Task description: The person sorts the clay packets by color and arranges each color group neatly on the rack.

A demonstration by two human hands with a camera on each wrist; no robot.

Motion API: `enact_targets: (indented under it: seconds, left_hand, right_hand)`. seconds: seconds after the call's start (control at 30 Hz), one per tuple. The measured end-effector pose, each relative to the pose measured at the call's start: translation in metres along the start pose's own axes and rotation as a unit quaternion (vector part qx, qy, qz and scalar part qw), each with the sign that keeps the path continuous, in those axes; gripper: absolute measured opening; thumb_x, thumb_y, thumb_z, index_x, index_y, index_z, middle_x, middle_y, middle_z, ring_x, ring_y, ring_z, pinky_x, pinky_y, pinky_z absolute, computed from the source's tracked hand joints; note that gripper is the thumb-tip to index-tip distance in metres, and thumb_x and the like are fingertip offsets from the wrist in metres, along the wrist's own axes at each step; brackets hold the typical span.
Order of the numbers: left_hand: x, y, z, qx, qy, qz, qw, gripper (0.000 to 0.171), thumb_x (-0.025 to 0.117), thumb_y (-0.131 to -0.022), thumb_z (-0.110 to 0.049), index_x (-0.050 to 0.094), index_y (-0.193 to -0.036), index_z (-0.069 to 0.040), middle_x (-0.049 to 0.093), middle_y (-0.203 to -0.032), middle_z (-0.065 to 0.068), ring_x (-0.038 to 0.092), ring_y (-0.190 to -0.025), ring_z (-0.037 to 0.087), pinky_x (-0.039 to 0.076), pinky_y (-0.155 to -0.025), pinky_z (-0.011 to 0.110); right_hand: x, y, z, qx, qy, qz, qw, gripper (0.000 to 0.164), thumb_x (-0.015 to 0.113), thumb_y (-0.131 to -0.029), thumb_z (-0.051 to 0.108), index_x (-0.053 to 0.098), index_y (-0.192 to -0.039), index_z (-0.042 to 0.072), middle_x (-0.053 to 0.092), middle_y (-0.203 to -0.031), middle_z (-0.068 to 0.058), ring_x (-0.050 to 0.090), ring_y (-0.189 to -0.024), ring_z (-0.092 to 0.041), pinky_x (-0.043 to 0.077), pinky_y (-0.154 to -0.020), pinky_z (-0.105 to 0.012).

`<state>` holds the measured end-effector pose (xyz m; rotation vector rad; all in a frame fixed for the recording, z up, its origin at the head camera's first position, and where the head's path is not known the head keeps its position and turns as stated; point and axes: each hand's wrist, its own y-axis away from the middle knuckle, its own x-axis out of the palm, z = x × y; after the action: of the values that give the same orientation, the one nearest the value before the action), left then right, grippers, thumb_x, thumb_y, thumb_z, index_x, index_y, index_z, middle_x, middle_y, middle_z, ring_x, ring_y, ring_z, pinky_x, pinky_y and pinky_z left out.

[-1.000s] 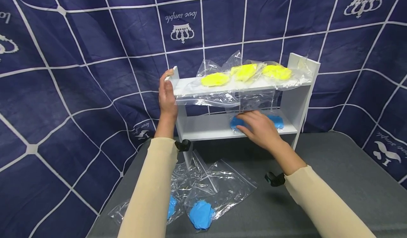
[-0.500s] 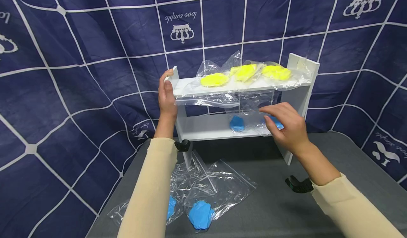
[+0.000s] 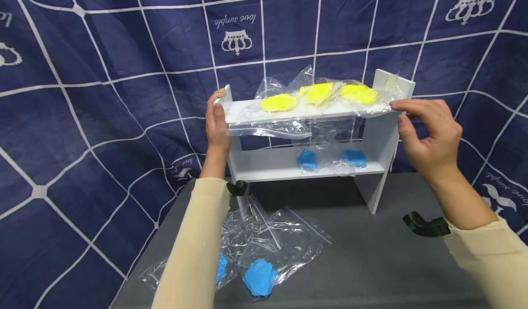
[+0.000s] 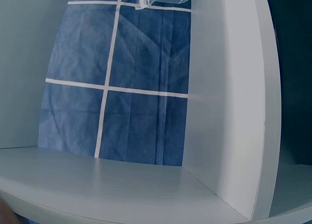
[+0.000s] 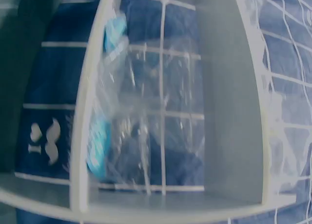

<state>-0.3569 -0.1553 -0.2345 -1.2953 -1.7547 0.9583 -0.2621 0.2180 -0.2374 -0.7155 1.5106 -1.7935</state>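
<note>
My left hand (image 3: 217, 123) grips the left side panel of a small white two-tier shelf (image 3: 272, 168), thumb in front and fingers at the panel's outer edge. My right hand (image 3: 433, 137) is by the right side panel, thumb and forefinger apart and holding nothing. Its forefinger tip overlaps the top board's right end; I cannot tell whether it touches. On the top board, yellow lumps (image 3: 278, 102) lie in clear zip bags, one bag mouth hanging over the front. The lower board bears two blue lumps in clear bags, one at left (image 3: 307, 160) and one at right (image 3: 353, 158).
On the dark grey table (image 3: 330, 272), more clear zip bags (image 3: 288, 235) lie in front of the shelf, with a blue lump (image 3: 261, 278) in one and another partly behind the left sleeve. A navy gridded cloth (image 3: 165, 38) hangs close behind the shelf.
My right hand has left the blue bags on the lower board and moved right and up to the shelf's right side panel. The left hand has stayed on the left panel.
</note>
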Motion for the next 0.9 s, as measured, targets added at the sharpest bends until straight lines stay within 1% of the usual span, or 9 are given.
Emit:
enact_targets:
  seconds: [0.13, 0.23, 0.3, 0.4, 0.47, 0.57, 0.73, 0.83, 0.9]
  left_hand:
    - [-0.001, -0.002, 0.000, 0.000, 0.000, 0.000, 1.0000, 0.030, 0.028, -0.101, 0.006, 0.046, -0.120, 0.021, 0.047, -0.137, 0.038, 0.047, -0.133, 0.035, 0.034, -0.117, 0.028]
    - [-0.001, -0.002, 0.002, -0.002, 0.000, 0.000, 1.0000, 0.030, 0.027, -0.101, 0.007, 0.046, -0.120, 0.021, 0.046, -0.137, 0.039, 0.047, -0.134, 0.035, 0.034, -0.117, 0.029]
    - [-0.002, -0.003, 0.010, -0.004, -0.001, 0.000, 1.0000, 0.031, 0.027, -0.101, 0.006, 0.046, -0.121, 0.020, 0.046, -0.138, 0.038, 0.046, -0.135, 0.035, 0.033, -0.118, 0.029]
    - [-0.004, -0.004, 0.024, -0.005, 0.001, -0.001, 1.0000, 0.031, 0.026, -0.102, 0.006, 0.046, -0.122, 0.019, 0.047, -0.139, 0.036, 0.045, -0.137, 0.032, 0.032, -0.120, 0.031]
    - [-0.004, -0.005, 0.032, -0.001, -0.001, -0.002, 1.0000, 0.031, 0.026, -0.102, 0.006, 0.047, -0.123, 0.017, 0.049, -0.139, 0.033, 0.045, -0.137, 0.031, 0.032, -0.120, 0.031]
    - [-0.004, -0.005, 0.038, 0.007, 0.000, -0.004, 1.0000, 0.031, 0.027, -0.102, 0.006, 0.049, -0.122, 0.014, 0.052, -0.138, 0.029, 0.047, -0.136, 0.029, 0.032, -0.120, 0.032]
    - [-0.003, -0.005, 0.039, 0.016, 0.009, 0.003, 0.9998, 0.030, 0.029, -0.103, 0.003, 0.050, -0.122, 0.011, 0.053, -0.138, 0.026, 0.048, -0.135, 0.024, 0.033, -0.119, 0.031]
    - [-0.003, -0.005, 0.039, 0.018, 0.011, 0.002, 0.9998, 0.030, 0.029, -0.103, 0.002, 0.050, -0.122, 0.012, 0.053, -0.137, 0.026, 0.049, -0.135, 0.022, 0.033, -0.119, 0.032]
    - [-0.003, -0.005, 0.040, 0.018, 0.011, -0.002, 0.9998, 0.030, 0.030, -0.103, 0.001, 0.051, -0.122, 0.012, 0.053, -0.137, 0.026, 0.049, -0.135, 0.022, 0.032, -0.119, 0.032]
  right_hand:
    - [-0.005, -0.014, -0.024, 0.036, 0.024, 0.021, 0.999, 0.035, 0.059, -0.085, 0.016, 0.072, -0.109, -0.005, 0.072, -0.120, -0.013, 0.049, -0.103, 0.011, 0.034, -0.092, -0.013]
    - [-0.007, -0.019, -0.046, 0.103, 0.026, 0.058, 0.993, 0.038, 0.060, -0.087, 0.015, 0.068, -0.122, 0.003, 0.063, -0.137, -0.001, 0.046, -0.118, 0.006, 0.034, -0.095, -0.014]
    - [-0.006, -0.022, -0.056, 0.160, 0.012, 0.085, 0.983, 0.041, 0.061, -0.090, 0.013, 0.063, -0.131, 0.009, 0.055, -0.145, 0.004, 0.044, -0.129, 0.000, 0.034, -0.100, -0.015]
    - [-0.006, -0.024, -0.067, 0.234, -0.020, 0.120, 0.965, 0.047, 0.060, -0.094, 0.013, 0.055, -0.140, 0.018, 0.046, -0.153, 0.005, 0.041, -0.138, -0.006, 0.033, -0.105, -0.017]
    - [-0.005, -0.026, -0.074, 0.264, -0.055, 0.132, 0.954, 0.046, 0.058, -0.096, 0.011, 0.054, -0.141, 0.019, 0.043, -0.156, 0.002, 0.041, -0.139, -0.009, 0.035, -0.104, -0.015]
    - [-0.002, -0.027, -0.081, 0.296, -0.150, 0.131, 0.934, 0.040, 0.055, -0.100, 0.009, 0.056, -0.139, 0.017, 0.042, -0.157, -0.001, 0.039, -0.140, -0.013, 0.036, -0.100, -0.011]
    - [0.000, -0.030, -0.089, 0.339, -0.316, 0.106, 0.880, 0.033, 0.051, -0.103, 0.010, 0.058, -0.136, 0.011, 0.046, -0.153, -0.002, 0.040, -0.139, -0.014, 0.040, -0.096, -0.013]
    - [0.001, -0.033, -0.094, 0.363, -0.337, 0.116, 0.861, 0.035, 0.050, -0.105, 0.016, 0.056, -0.139, 0.012, 0.043, -0.155, 0.002, 0.035, -0.143, -0.016, 0.038, -0.100, -0.015]
    - [0.003, -0.035, -0.098, 0.374, -0.339, 0.126, 0.854, 0.035, 0.050, -0.105, 0.019, 0.056, -0.139, 0.014, 0.039, -0.158, 0.003, 0.027, -0.149, -0.016, 0.032, -0.111, -0.017]
